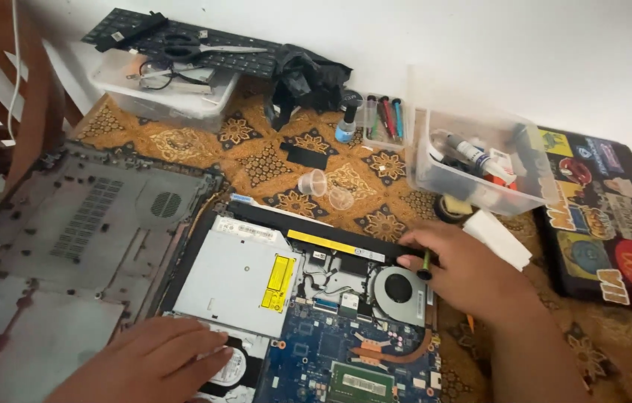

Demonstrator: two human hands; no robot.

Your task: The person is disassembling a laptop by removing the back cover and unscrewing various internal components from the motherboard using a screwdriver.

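At the lower middle of the frame lies an opened laptop [308,313] with its underside exposed, its long axis running from lower left toward the right edge of the patterned cloth [256,160], its back edge with the long black battery [316,233] facing the upper part of the frame. Over its right end, the right hand [473,272] is closed around a green-handled screwdriver [427,263], pinched between thumb and fingers; the tool stands nearly upright, its dark tip pointing down just beside the round black fan [399,291]. At the bottom left, the left hand [155,366] lies flat with fingers stretched out and loosely together, pressing on the silver hard drive [232,367] and the lower edge of the silver optical drive [238,280]; it grips nothing. Below the fan a copper heat pipe [398,352] curves across the blue circuit board [316,351]. To the left of the laptop lies the removed grey bottom cover [70,246], inner side up. Toward the upper right stands a clear plastic bin [480,168] of small bottles and tools, and beside it, at the right edge, a dark laptop lid covered with stickers [607,224]. At the upper left a detached keyboard [182,41] rests over another clear container [159,93].
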